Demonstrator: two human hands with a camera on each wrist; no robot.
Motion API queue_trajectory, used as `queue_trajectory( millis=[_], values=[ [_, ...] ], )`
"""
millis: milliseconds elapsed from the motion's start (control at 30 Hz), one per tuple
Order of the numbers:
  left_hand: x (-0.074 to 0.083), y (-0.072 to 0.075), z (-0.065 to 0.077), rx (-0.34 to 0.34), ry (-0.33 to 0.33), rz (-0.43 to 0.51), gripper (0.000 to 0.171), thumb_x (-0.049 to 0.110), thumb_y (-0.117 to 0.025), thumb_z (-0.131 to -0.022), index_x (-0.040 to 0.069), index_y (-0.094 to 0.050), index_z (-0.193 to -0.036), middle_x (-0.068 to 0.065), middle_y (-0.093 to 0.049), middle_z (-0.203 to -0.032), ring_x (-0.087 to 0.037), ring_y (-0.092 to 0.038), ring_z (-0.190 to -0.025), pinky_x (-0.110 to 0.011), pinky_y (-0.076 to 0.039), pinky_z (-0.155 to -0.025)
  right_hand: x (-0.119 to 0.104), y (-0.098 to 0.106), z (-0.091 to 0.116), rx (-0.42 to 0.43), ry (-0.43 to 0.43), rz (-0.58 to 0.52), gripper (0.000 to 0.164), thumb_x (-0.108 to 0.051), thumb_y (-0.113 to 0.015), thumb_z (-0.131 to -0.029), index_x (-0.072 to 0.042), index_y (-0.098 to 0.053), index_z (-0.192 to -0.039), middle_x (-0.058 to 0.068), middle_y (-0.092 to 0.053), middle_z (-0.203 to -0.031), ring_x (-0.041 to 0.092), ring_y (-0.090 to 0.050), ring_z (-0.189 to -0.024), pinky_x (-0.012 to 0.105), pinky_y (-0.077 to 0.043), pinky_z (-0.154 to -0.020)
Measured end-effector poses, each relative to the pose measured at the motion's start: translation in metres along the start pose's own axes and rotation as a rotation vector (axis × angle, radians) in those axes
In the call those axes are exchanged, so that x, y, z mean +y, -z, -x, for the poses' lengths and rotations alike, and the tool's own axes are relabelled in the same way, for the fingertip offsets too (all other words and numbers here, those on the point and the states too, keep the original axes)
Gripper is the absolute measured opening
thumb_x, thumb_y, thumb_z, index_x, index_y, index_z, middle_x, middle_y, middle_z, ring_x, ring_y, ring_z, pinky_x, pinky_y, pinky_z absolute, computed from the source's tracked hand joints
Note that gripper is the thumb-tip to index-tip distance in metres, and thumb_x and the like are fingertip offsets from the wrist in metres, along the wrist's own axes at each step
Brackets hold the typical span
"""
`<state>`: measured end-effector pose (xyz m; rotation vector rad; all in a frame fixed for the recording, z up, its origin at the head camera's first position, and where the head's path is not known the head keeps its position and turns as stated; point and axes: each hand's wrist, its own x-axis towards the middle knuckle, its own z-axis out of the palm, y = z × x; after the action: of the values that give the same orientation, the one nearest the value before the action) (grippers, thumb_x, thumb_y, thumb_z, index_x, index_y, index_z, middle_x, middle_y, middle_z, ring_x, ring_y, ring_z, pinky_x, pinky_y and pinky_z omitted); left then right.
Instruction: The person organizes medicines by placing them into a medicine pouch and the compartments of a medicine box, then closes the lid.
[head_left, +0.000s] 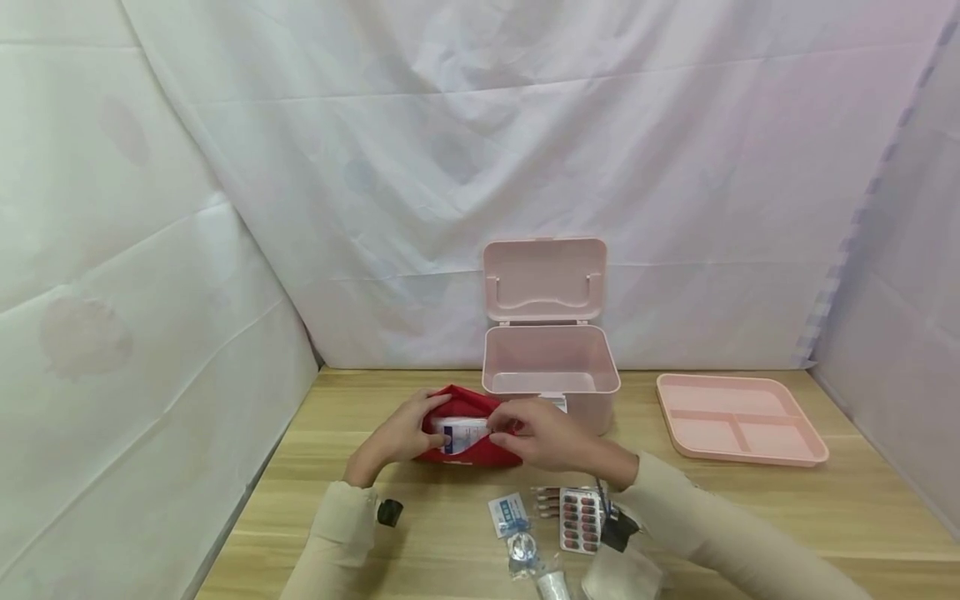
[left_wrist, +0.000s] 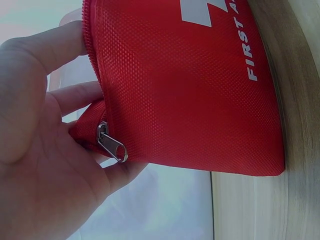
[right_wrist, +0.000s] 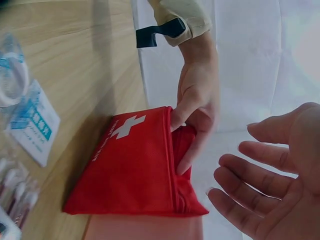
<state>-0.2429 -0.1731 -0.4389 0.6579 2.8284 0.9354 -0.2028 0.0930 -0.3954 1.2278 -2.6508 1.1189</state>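
A red first aid pouch (head_left: pixel 480 452) with a white cross stands on the table, its zipped mouth spread. White packets (head_left: pixel 464 433) show inside it in the head view. My left hand (head_left: pixel 407 429) holds the pouch's left end by the rim; the metal zipper pull (left_wrist: pixel 112 142) hangs near that palm. At the other end is my right hand (head_left: pixel 542 433), close over the mouth in the head view. The right wrist view shows that hand's fingers (right_wrist: pixel 250 182) relaxed and spread, holding nothing and apart from the fabric.
Behind the pouch stands a pink box (head_left: pixel 551 360) with its lid raised. A pink divided tray (head_left: pixel 738 457) lies at the right. In front are a capsule blister pack (head_left: pixel 580 521), a small white-and-blue packet (head_left: pixel 507 512), swabs (head_left: pixel 548 502) and several plastic-wrapped items.
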Motion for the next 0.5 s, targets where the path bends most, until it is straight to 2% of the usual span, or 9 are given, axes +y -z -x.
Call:
queue_trajectory(
  millis=[133, 300, 500],
  values=[
    [0.001, 0.001, 0.0, 0.007, -0.002, 0.001, 0.063, 0.009, -0.077, -0.083, 0.004, -0.053, -0.141, -0.012, -0.052, -0.137, -0.03, -0.052, -0.123, -0.052, -0.045, -0.104, 0.007, 0.004, 0.011, -0.034, -0.032, -0.057, 0.013, -0.014, -0.07, -0.092, -0.006, -0.072, -0.103, -0.004, -0.071, -0.092, 0.007, -0.061, -0.081, 0.022, -0.055, -0.072],
    [0.001, 0.001, -0.001, 0.011, -0.014, -0.002, 0.063, 0.009, -0.077, -0.083, 0.003, -0.053, -0.141, -0.012, -0.052, -0.137, -0.029, -0.052, -0.123, -0.052, -0.045, -0.104, 0.021, -0.001, 0.02, -0.084, -0.056, -0.086, 0.014, -0.014, -0.072, -0.09, -0.008, -0.072, -0.103, -0.006, -0.071, -0.093, 0.005, -0.062, -0.082, 0.023, -0.055, -0.074],
    [0.0, 0.0, 0.0, 0.004, 0.0, -0.005, 0.063, 0.01, -0.077, -0.083, 0.004, -0.053, -0.141, -0.011, -0.052, -0.137, -0.03, -0.052, -0.123, -0.053, -0.046, -0.103, 0.039, -0.017, 0.026, -0.185, -0.092, -0.127, 0.014, -0.01, -0.072, -0.089, -0.011, -0.071, -0.104, 0.002, -0.071, -0.095, 0.005, -0.062, -0.084, 0.026, -0.055, -0.078]
  ],
)
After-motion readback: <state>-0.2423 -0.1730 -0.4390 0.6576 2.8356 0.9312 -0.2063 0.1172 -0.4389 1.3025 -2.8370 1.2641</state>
